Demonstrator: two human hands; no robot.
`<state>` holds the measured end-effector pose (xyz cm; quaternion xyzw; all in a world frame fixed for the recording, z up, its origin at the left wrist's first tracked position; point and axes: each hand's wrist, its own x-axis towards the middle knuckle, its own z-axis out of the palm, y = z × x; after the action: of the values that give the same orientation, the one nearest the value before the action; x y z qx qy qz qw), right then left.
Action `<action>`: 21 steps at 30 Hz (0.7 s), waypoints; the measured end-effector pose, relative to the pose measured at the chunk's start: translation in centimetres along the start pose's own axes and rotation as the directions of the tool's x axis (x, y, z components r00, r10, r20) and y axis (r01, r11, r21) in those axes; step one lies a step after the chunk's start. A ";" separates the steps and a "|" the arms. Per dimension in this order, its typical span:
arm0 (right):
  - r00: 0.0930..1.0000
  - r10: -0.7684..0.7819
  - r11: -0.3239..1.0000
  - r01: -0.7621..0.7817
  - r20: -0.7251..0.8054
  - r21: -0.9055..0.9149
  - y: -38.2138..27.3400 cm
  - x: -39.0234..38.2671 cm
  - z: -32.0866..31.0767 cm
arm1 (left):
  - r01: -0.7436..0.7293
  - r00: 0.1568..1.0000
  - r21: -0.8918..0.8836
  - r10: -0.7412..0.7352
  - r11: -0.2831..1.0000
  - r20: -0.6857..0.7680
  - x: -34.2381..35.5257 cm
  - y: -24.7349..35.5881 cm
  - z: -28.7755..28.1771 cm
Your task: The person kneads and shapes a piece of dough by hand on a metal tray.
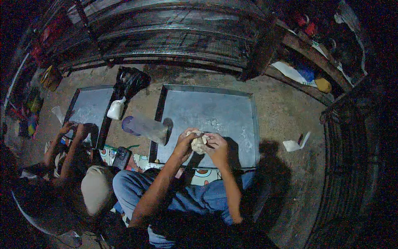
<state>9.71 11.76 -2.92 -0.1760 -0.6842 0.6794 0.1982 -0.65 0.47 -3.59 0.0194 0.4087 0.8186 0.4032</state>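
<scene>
The grey floor [286, 112] carries a metal tray [186, 112] dead centre, another tray [95, 99] at nine o'clock, and a white object [291, 145] at three.

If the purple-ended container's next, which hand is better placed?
Probably the left hand: it is nearer the container than the right hand. Both hold the pale lump, so the right would have to keep it.

We see blue denim jeans [139, 186], faded and softly creased, paler over the left knee and darker in the folds. A light blue patch of cloth [159, 238] shows near the lower edge. The top [199, 232] looks black, though the gloom hides its cut from us. The forearms [154, 195], left hand [183, 145] and right hand [217, 148] are bare.
</scene>
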 end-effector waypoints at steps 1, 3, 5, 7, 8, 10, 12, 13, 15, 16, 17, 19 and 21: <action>1.000 -0.009 1.000 0.009 -0.029 0.003 0.5 -0.1 0.4 | 0.000 1.000 -0.023 0.000 1.000 0.000 -0.2 0.0 -0.1; 0.999 0.026 1.000 -0.026 0.035 0.000 1.1 0.2 -0.3 | -0.014 0.995 -0.078 0.021 0.997 0.099 -0.1 0.0 -0.6; 0.997 0.051 0.998 -0.053 0.064 0.017 1.9 0.7 -1.4 | 0.019 0.980 -0.196 0.021 0.980 0.197 -0.2 0.3 -0.3; 0.995 0.073 0.995 -0.077 0.066 0.065 2.2 1.0 -1.9 | 0.065 0.977 -0.176 -0.027 0.982 0.211 -0.5 0.8 0.4; 0.980 0.165 0.977 -0.178 0.112 0.117 1.5 1.1 -2.4 | 0.096 0.980 -0.152 -0.066 0.984 0.189 -0.9 1.3 0.9; 0.977 0.173 0.954 -0.198 0.126 0.226 1.9 1.2 -2.6 | 0.126 0.989 -0.099 -0.117 0.987 0.096 -1.2 1.5 1.1; 0.964 0.225 0.904 -0.260 0.141 0.340 2.2 1.1 -2.6 | 0.079 0.992 0.414 -0.112 0.907 0.058 -0.2 1.2 -0.3; 0.961 0.240 0.878 -0.274 0.135 0.392 1.9 1.1 -2.6 | 0.055 0.993 0.633 -0.106 0.772 0.043 -0.1 1.6 0.0; 0.954 0.270 0.818 -0.297 0.127 0.493 1.5 1.1 -2.8 | 0.075 0.982 0.703 -0.176 0.708 0.072 -0.5 2.5 0.4; 0.950 0.274 0.808 -0.311 0.148 0.501 0.9 1.0 -2.9 | 0.102 0.976 0.659 -0.202 0.745 0.077 -0.6 2.7 0.3; 0.949 0.281 0.766 -0.312 0.144 0.561 1.0 1.1 -2.9 | 0.130 0.970 0.613 -0.228 0.779 0.084 -0.7 2.8 0.2; 0.946 0.295 0.676 -0.305 0.133 0.670 1.6 1.4 -3.1 | 0.079 0.984 0.578 -0.156 0.813 0.085 -0.7 2.7 0.3; 0.962 0.211 0.599 -0.266 0.172 0.756 2.7 1.4 -4.1 | 0.022 0.992 0.538 -0.084 0.842 0.091 -0.5 2.4 0.7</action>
<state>10.56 16.05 -5.62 -0.1418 -0.3037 0.9317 0.1397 -1.61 -0.23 -1.31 0.1656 0.5983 0.6579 0.4264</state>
